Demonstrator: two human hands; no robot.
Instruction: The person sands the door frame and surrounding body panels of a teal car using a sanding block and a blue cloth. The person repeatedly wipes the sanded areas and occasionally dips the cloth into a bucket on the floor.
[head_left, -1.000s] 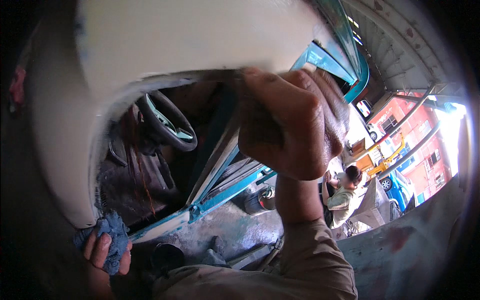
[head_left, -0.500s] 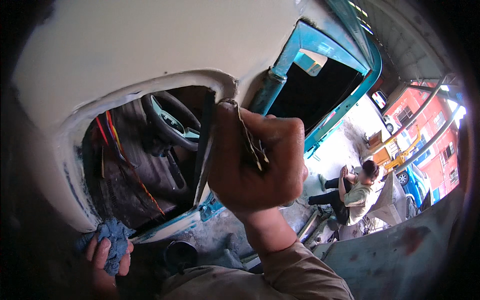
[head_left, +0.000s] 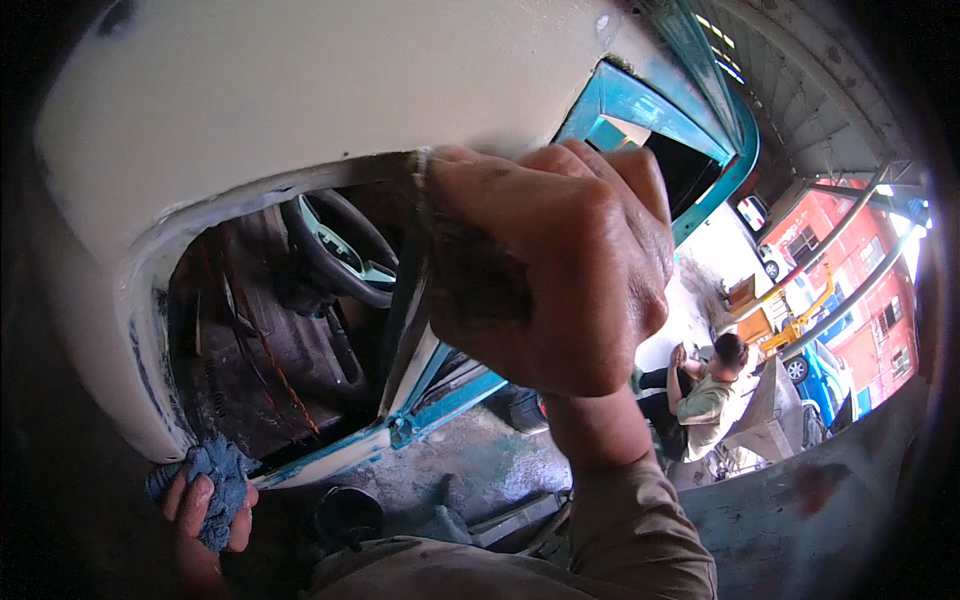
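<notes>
The vehicle body panel point(head_left: 300, 90) in front of me is coated dull cream around a window opening. My right hand point(head_left: 570, 260) is closed at the upper right corner of that opening, its thumb side against the frame edge. It pinches a thin folded sheet, probably sandpaper point(head_left: 421, 172); only a pale edge shows, the rest being hidden by the fingers. At the lower left corner of the opening, my left hand point(head_left: 190, 508) grips a crumpled blue-grey cloth point(head_left: 222, 485) against the body.
Inside the opening are a steering wheel point(head_left: 375, 222) and loose wires point(head_left: 262, 340). A teal door frame point(head_left: 640, 105) stands beyond my right hand. A dark bucket point(head_left: 348, 515) is on the floor below. At right a person point(head_left: 712, 400) sits near a blue car point(head_left: 825, 375).
My right hand has moved up and to the right, turning so the folded sheet is mostly hidden. My left hand stays with the cloth, and the view has shifted slightly.
</notes>
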